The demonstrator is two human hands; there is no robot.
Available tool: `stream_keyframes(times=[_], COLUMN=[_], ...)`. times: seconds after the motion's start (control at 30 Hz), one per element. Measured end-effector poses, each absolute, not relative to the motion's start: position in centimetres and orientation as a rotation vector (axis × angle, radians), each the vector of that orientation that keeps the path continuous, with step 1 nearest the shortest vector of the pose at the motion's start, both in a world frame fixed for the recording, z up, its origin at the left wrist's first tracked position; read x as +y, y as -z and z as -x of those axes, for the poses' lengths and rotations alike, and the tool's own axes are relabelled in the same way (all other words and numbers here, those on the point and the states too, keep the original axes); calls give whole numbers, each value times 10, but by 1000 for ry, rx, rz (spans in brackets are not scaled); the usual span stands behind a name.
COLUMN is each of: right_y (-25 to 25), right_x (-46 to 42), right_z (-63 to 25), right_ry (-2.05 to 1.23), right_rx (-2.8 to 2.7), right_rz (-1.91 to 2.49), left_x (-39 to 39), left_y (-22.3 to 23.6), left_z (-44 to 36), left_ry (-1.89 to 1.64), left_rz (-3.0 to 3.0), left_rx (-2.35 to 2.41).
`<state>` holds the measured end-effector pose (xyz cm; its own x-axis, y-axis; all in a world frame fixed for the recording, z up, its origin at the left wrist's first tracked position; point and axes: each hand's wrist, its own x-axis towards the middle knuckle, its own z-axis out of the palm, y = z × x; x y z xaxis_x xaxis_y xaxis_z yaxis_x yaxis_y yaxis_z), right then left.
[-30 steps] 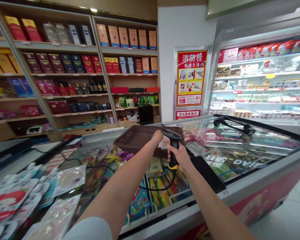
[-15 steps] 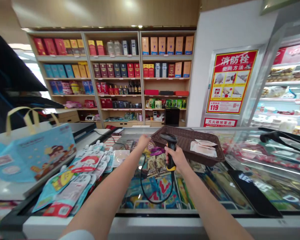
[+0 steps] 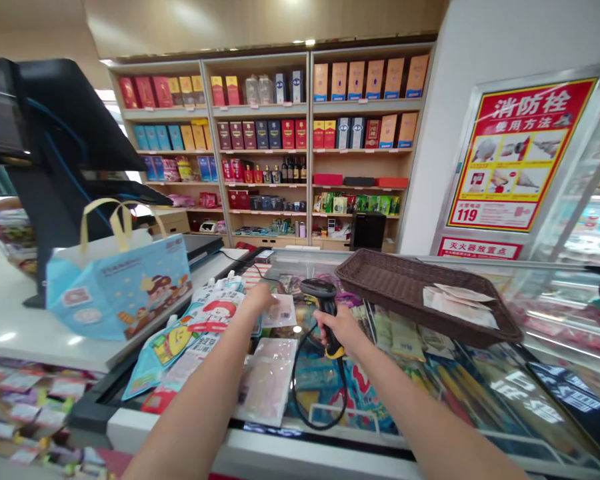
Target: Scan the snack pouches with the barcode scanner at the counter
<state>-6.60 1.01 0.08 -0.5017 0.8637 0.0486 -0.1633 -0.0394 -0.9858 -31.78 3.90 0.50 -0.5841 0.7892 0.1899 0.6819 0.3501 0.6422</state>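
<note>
My right hand (image 3: 337,328) is closed around the grip of a black and yellow barcode scanner (image 3: 318,288), held upright above the glass-topped freezer (image 3: 260,433). Its black cable (image 3: 296,393) loops down below. My left hand (image 3: 261,297) reaches over the freezer to a small clear packet with a printed label (image 3: 283,310); its fingers are mostly hidden and blurred. Nearer to me lies a larger clear, flat packet (image 3: 270,380). To the left, partly behind my left forearm, is a pile of blue, white and red pouches (image 3: 180,343).
A brown wicker basket (image 3: 380,293) with white paper packets (image 3: 457,303) stands on the freezer's right side. On the left counter are a light blue carrier bag (image 3: 125,287) and a black till screen (image 3: 75,113). Shelves of boxed goods (image 3: 260,137) line the back wall.
The view has swung left. My left hand has moved left, from near the basket to the small clear packet. My right hand still holds the scanner. The larger clear packet has come into sight.
</note>
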Motion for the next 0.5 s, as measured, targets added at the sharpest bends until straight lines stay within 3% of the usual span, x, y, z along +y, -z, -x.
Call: stream_keyframes(times=[0.13,0.33,0.4,0.5], right_y=[12,19,18,14], right_x=[6,4,4,4], right_z=[62,59,57,55], right_ry=[-1676,-1715,-1710,-1695], right_rx=[-1420,-1450,-1462,-1455], right_rz=[800,798,784,744], left_x=[39,31,31,32], left_y=[-7,-13,-16,-17], left_z=[321,313,308,296], left_ry=[-802,-755,-898,-1448], left_rz=[-1408,-1443,-1436,-1093], left_rx=[2512,2540,2525,2183])
